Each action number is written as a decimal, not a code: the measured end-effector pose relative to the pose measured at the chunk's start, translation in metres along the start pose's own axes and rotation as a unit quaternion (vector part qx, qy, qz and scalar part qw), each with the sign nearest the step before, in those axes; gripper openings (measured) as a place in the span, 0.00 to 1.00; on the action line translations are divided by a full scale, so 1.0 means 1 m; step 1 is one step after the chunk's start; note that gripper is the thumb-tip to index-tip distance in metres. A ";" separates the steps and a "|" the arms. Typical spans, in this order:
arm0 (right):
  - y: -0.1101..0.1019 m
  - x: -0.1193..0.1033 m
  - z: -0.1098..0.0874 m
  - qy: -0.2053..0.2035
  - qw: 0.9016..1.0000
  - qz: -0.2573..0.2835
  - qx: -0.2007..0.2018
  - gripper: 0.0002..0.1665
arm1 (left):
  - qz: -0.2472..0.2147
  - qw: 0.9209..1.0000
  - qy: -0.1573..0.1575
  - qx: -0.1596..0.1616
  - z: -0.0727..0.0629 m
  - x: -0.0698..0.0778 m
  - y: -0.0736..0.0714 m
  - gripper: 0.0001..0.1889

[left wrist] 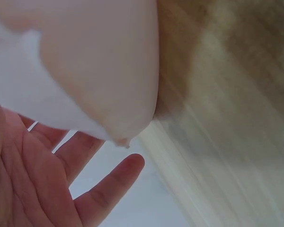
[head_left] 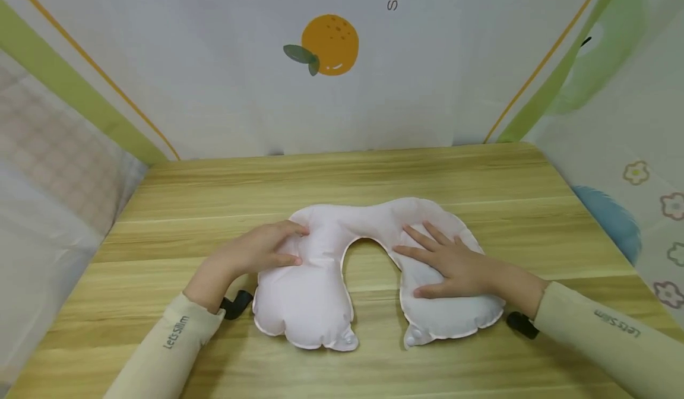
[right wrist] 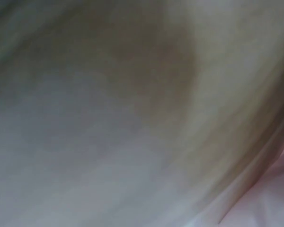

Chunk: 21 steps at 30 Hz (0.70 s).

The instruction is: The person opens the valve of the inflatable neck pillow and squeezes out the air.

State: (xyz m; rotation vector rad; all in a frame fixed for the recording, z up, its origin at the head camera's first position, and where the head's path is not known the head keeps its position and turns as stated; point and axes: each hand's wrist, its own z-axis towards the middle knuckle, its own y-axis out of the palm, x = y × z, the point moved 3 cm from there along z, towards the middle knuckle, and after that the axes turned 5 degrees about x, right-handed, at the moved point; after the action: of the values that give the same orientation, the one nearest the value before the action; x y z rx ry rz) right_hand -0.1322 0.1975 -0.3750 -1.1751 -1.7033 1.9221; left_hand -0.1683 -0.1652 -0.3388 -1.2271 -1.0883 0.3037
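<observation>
A pale pink inflatable neck pillow (head_left: 320, 304) lies on the table, puffed up, its U opening towards me. My left hand (head_left: 262, 247) rests at the outer side of its left arm, thumb and fingers apart. Seen from the left wrist, the fingers (left wrist: 106, 191) are fairly straight, with the pillow (left wrist: 104, 61) bulging beside the palm. On the pillow's right arm, my right hand (head_left: 454, 265) lies flat with fingers spread. The right wrist view is blurred and mostly filled by a close surface; that hand's fingers cannot be made out there.
The wood-grain table (head_left: 224, 185) ends at a white curtain (head_left: 214, 90) printed with an orange. Printed cloth (head_left: 641, 138) hangs along the right side. Small black objects (head_left: 522, 325) show beside both wrists, partly covered by the sleeves.
</observation>
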 end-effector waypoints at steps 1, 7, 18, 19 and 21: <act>0.000 0.000 0.000 0.001 1.000 0.001 -0.001 0.47 | 0.004 1.000 0.000 -0.001 0.000 0.000 0.000 0.28; 0.000 0.001 -0.001 0.002 1.000 0.002 0.000 0.47 | 0.009 1.000 0.000 -0.006 0.000 -0.001 0.002 0.29; 0.001 0.001 0.001 0.008 1.000 0.003 -0.004 0.46 | 0.017 1.000 0.006 -0.009 0.000 -0.002 0.004 0.29; 0.001 0.001 0.001 0.009 1.000 0.002 -0.004 0.46 | 0.017 1.000 0.006 -0.010 0.000 -0.001 0.004 0.29; 0.001 0.002 0.000 0.010 1.000 0.002 -0.005 0.46 | 0.018 1.000 0.004 -0.012 0.000 -0.001 0.004 0.29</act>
State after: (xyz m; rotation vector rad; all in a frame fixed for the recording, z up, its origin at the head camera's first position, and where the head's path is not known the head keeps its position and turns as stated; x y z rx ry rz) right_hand -0.1331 0.1980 -0.3769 -1.1973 -1.7034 1.8998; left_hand -0.1676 -0.1641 -0.3432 -1.2690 -1.0657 0.3147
